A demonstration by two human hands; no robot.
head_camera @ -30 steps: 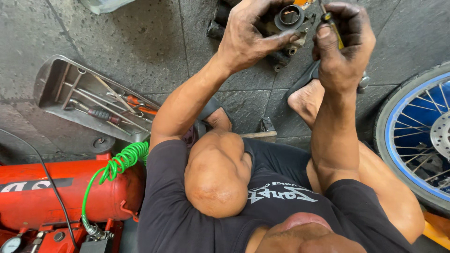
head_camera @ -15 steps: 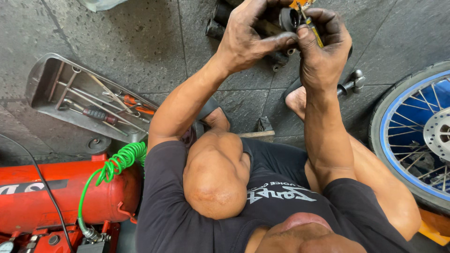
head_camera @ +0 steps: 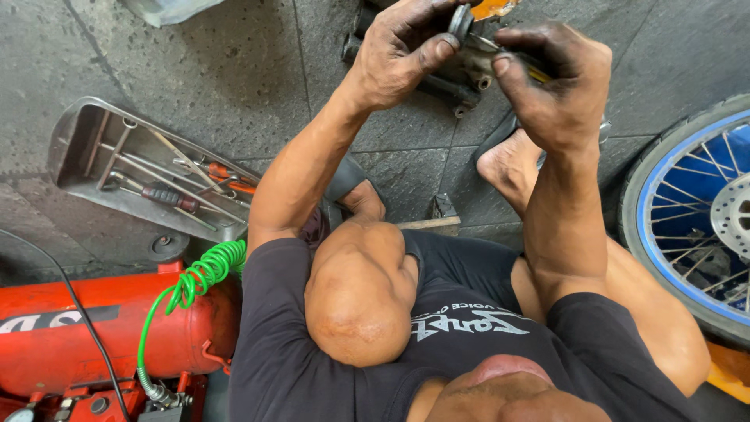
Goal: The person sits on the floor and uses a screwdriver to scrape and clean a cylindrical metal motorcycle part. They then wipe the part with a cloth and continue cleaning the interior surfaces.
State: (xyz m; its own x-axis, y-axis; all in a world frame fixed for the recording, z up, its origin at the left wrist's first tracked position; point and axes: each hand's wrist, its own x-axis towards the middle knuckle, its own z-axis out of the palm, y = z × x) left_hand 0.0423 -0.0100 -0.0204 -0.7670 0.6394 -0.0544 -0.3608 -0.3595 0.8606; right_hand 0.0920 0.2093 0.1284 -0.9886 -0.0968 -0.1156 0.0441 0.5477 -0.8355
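Observation:
My left hand [head_camera: 402, 51], black with grease, grips a small grey metal engine part [head_camera: 467, 35] at the top of the view. My right hand [head_camera: 558, 86] holds a thin tool with a yellow handle [head_camera: 525, 69], its tip against that part. Both hands are raised in front of me, above a dark metal assembly [head_camera: 437, 84] lying on the stone floor. I am squatting, with my knees and bare feet below the hands.
A grey metal tray of screwdrivers and wrenches [head_camera: 144, 168] lies on the floor at left. A red air compressor tank [head_camera: 86, 340] with a green coiled hose [head_camera: 199, 273] sits at lower left. A blue-rimmed spoked wheel [head_camera: 695, 219] stands at right.
Both hands have shifted slightly with the part; the right hand's tool now points more sideways into it. The view has drifted a little downward and right.

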